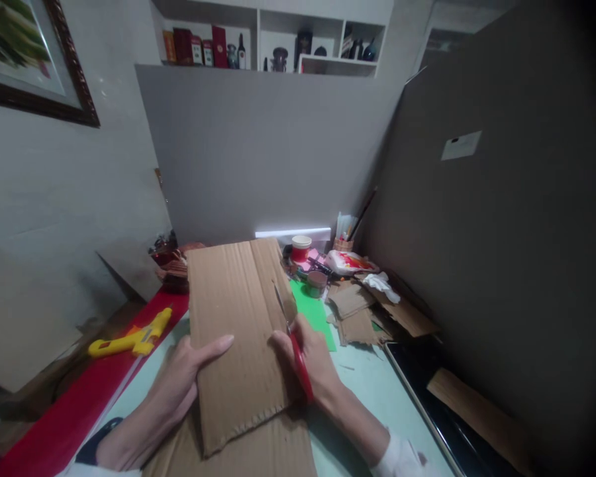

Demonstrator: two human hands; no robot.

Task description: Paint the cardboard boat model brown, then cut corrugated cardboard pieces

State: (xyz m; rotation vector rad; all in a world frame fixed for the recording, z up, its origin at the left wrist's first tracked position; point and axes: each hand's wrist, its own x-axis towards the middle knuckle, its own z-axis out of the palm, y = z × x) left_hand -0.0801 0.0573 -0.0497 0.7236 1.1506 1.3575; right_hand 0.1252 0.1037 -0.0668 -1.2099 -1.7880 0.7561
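Observation:
A tall piece of brown cardboard (pixel 233 305) is tilted up in front of me, its lower edge rough and uneven. My left hand (pixel 191 368) grips its left side, thumb on the face and fingers behind. In my right hand (pixel 310 358) is a pair of scissors (pixel 302 368) with red handles. One blade lies over the cardboard's face near the right edge, pointing up and away; the other blade is hidden. Beneath the held piece, a second cardboard sheet (pixel 248 454) lies at the table's near side.
A yellow glue gun (pixel 142 336) rests on red material (pixel 92 391) at left. Behind on the right are a green sheet (pixel 315 315), a red-and-white tub (pixel 300 248), cardboard scraps (pixel 355 318) and crumpled tissue (pixel 381 286). A black panel (pixel 422 384) lies at right; grey boards (pixel 273 152) stand around.

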